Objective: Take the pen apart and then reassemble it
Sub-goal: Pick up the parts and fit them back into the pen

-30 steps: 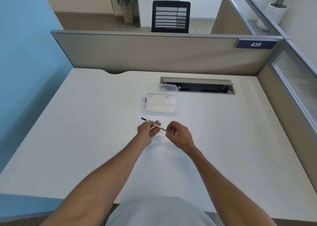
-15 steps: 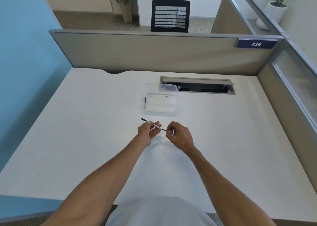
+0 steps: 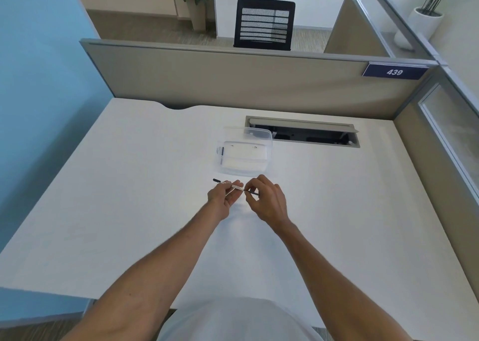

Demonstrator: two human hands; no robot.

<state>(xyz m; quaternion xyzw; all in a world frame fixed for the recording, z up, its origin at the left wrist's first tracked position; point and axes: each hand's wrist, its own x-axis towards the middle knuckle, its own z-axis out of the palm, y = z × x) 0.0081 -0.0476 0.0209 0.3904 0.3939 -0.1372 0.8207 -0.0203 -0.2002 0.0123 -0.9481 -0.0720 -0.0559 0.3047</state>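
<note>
L hand (image 3: 222, 198) grips pen (image 3: 234, 186) | R hand (image 3: 267, 200) pinches tip end | above desk (image 3: 129, 185)

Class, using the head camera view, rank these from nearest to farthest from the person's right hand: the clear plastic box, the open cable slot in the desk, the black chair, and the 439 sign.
From the right hand:
1. Clear plastic box, just beyond the hand on the desk.
2. Cable slot, farther back and slightly right.
3. 439 sign on the partition, far right, and the black chair behind the partition: too close to call.
</note>
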